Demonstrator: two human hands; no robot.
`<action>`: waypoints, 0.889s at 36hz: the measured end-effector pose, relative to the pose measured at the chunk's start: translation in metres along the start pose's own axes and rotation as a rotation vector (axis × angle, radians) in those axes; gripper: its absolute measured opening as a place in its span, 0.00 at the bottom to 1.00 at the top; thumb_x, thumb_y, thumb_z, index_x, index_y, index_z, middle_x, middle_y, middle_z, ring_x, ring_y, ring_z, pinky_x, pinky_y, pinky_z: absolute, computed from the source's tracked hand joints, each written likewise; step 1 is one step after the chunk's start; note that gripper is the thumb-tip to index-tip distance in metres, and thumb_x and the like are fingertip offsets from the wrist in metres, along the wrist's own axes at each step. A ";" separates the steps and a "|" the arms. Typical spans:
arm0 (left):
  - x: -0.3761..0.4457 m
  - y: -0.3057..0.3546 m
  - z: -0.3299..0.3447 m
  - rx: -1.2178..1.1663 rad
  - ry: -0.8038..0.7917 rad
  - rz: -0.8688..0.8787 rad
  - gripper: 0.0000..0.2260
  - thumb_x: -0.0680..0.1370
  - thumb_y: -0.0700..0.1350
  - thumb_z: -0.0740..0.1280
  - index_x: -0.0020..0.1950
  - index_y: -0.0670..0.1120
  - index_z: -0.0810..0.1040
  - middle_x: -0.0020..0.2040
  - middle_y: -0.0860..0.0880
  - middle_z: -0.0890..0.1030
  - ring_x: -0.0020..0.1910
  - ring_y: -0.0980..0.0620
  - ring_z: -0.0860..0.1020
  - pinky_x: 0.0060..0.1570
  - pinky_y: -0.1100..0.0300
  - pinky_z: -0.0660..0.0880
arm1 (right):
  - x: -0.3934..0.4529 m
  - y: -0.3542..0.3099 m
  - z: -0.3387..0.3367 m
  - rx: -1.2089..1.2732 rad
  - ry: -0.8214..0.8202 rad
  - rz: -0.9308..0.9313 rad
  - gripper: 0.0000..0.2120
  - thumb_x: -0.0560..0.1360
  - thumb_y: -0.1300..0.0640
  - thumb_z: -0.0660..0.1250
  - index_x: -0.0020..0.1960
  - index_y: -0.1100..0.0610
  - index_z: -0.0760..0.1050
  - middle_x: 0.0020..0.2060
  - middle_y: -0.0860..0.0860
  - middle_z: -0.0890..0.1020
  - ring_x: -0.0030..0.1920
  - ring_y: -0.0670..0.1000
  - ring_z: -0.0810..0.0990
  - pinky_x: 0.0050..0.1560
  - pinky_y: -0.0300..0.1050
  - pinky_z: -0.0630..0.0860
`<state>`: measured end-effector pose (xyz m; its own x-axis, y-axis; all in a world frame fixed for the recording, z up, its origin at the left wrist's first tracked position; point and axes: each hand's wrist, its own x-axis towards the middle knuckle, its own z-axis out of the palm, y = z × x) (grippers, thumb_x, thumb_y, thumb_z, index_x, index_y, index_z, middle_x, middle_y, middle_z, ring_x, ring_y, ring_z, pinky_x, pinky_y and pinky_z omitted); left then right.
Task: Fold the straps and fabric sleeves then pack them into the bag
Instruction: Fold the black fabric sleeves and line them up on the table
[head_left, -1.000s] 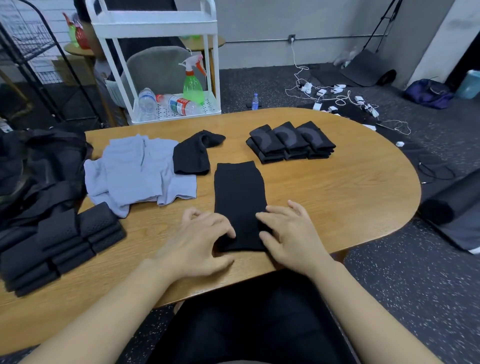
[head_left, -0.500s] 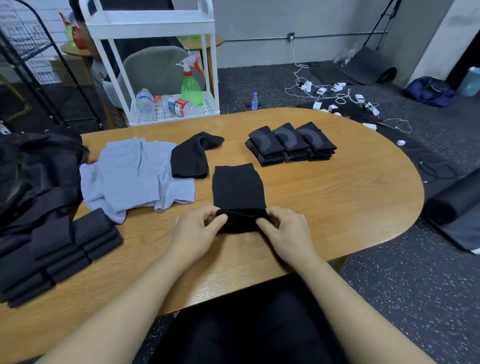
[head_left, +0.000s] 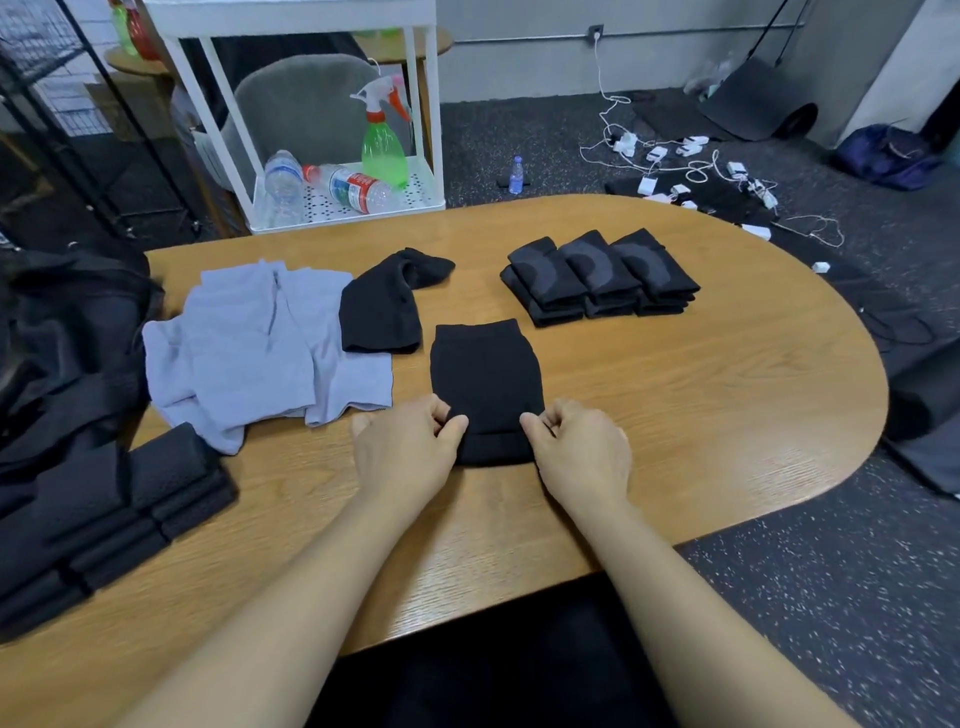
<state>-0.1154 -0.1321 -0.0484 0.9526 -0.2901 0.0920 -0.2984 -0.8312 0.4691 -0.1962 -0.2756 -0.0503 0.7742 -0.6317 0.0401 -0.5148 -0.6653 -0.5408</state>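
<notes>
A person sits at a rounded wooden table (head_left: 675, 405), both bare forearms reaching forward. A black fabric sleeve (head_left: 485, 374) lies flat at the centre of the view, its near end turned over into a fold. The left hand (head_left: 402, 449) pinches the fold's left corner with curled fingers and thumb; the right hand (head_left: 582, 449) pinches the right corner the same way, so the sleeve stretches away from both hands toward 12 o'clock.

At 1 o'clock from the sleeve stand three stacks of folded black sleeves (head_left: 600, 275). At 11 o'clock lies an unfolded black sleeve (head_left: 384, 306), touching a heap of grey sleeves (head_left: 260, 348) at 10 o'clock. At 8 o'clock sit folded black mesh straps (head_left: 119, 514), and a black bag (head_left: 62, 332) at 9 o'clock.

No writing is legible; a water bottle's red label (head_left: 356, 187) is too small to read. It lies on a white cart (head_left: 332, 109) beside a green spray bottle (head_left: 384, 145). White chargers and cables (head_left: 685, 166) litter the dark speckled floor.
</notes>
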 end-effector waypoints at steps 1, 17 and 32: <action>0.000 -0.001 0.001 0.004 0.003 0.006 0.07 0.80 0.56 0.62 0.48 0.55 0.76 0.39 0.56 0.81 0.44 0.55 0.78 0.52 0.57 0.56 | -0.001 0.001 0.001 -0.014 0.012 -0.010 0.14 0.78 0.45 0.64 0.37 0.49 0.68 0.30 0.43 0.72 0.40 0.51 0.74 0.47 0.48 0.71; -0.017 -0.025 0.004 -0.098 0.191 0.202 0.05 0.80 0.44 0.63 0.49 0.52 0.78 0.53 0.54 0.72 0.55 0.52 0.70 0.52 0.54 0.58 | -0.005 0.017 -0.004 -0.008 0.186 -0.095 0.09 0.81 0.51 0.60 0.44 0.52 0.71 0.40 0.47 0.75 0.45 0.51 0.74 0.45 0.48 0.69; -0.055 0.008 0.013 0.252 -0.298 0.338 0.35 0.76 0.62 0.28 0.79 0.45 0.38 0.80 0.48 0.37 0.76 0.55 0.33 0.70 0.59 0.27 | -0.018 0.025 0.004 -0.513 -0.247 -0.666 0.36 0.76 0.41 0.28 0.79 0.59 0.43 0.79 0.54 0.46 0.77 0.51 0.39 0.75 0.49 0.36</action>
<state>-0.1707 -0.1293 -0.0614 0.7531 -0.6542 -0.0698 -0.6265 -0.7456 0.2271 -0.2216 -0.2796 -0.0680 0.9999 0.0168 -0.0020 0.0168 -0.9996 -0.0229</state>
